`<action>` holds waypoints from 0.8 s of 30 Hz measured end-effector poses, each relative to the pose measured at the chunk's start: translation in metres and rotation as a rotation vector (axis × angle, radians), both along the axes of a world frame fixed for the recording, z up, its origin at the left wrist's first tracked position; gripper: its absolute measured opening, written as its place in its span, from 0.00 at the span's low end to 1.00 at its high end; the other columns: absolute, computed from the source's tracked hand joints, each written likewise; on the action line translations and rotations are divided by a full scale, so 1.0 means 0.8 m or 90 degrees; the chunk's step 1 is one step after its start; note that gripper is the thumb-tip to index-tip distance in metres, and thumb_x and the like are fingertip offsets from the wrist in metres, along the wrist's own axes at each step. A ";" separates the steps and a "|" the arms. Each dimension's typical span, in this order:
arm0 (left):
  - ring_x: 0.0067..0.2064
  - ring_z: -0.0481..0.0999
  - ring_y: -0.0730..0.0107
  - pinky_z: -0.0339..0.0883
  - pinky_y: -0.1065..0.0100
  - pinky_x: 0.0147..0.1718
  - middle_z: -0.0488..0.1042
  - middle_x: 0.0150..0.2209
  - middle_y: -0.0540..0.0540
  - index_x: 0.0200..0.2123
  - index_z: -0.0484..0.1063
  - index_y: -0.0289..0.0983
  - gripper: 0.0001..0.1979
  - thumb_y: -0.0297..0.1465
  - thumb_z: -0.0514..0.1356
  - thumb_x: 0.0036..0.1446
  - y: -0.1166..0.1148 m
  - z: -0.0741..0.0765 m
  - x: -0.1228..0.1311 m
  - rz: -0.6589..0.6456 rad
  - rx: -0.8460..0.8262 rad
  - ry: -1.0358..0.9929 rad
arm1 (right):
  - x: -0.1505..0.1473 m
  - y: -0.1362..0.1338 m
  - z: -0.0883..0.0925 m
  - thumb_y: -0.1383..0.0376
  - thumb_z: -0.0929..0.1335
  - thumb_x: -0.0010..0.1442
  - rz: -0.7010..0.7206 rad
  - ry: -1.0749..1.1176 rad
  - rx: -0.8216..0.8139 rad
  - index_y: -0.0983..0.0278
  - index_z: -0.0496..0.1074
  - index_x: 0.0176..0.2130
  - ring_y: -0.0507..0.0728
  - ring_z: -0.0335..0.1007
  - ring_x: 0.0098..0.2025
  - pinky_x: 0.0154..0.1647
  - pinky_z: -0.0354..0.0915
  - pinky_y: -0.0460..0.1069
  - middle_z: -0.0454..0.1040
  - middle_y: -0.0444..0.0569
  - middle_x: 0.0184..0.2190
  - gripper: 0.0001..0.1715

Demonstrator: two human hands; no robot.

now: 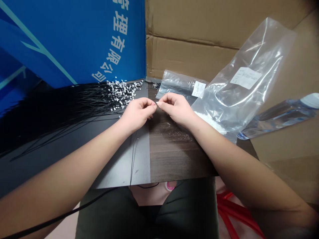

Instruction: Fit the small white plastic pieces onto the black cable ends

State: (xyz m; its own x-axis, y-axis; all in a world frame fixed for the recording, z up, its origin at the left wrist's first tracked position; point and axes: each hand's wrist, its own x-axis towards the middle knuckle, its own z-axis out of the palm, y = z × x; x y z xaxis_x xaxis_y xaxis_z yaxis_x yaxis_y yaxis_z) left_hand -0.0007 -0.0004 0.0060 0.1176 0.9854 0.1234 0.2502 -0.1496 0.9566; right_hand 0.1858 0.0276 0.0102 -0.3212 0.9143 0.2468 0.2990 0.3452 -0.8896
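Observation:
Over the table's middle, my left hand (pixel 137 114) and my right hand (pixel 176 108) meet fingertip to fingertip, both closed in a pinch. Between them shows a tiny white connector (pixel 157 103), at my right fingertips. A short dark bit of wire reaches it from my left fingers. Below my left hand a thin black wire (pixel 133 159) hangs down over the table's front edge; its upper end is hidden by the hand. To the left lies a large bundle of black wires (pixel 62 103), with many white connectors (pixel 124 91) on their near ends.
Behind my right hand lies a clear bag of dark wires (pixel 176 87). A larger clear bag (pixel 231 96) with white pieces (pixel 211 122) lies at right, beside a water bottle (pixel 279 116). Tiny clear bits (pixel 183 134) dot the wooden tabletop (pixel 174 162). Cardboard (pixel 189 54) and a blue panel (pixel 74 39) stand behind.

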 end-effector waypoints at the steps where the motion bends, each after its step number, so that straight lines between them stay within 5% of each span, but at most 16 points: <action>1: 0.27 0.71 0.72 0.65 0.69 0.30 0.74 0.28 0.50 0.32 0.76 0.36 0.10 0.37 0.67 0.55 0.000 0.000 0.000 -0.001 0.001 -0.004 | 0.000 0.000 0.001 0.62 0.71 0.59 0.003 -0.004 0.003 0.63 0.72 0.32 0.54 0.65 0.33 0.39 0.63 0.52 0.74 0.44 0.31 0.07; 24: 0.25 0.70 0.74 0.64 0.69 0.28 0.73 0.25 0.50 0.29 0.75 0.36 0.08 0.35 0.68 0.53 -0.001 0.003 0.003 0.020 -0.015 -0.044 | 0.003 -0.002 0.005 0.63 0.72 0.62 0.006 -0.037 0.030 0.64 0.76 0.34 0.54 0.67 0.34 0.40 0.64 0.52 0.77 0.46 0.32 0.06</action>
State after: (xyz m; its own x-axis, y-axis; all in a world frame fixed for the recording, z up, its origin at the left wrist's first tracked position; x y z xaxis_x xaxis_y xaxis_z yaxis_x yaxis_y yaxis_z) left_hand 0.0015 -0.0013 0.0087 0.0779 0.9912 0.1075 0.1876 -0.1204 0.9748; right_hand 0.1884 0.0256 0.0140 -0.3444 0.8990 0.2704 0.3463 0.3893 -0.8535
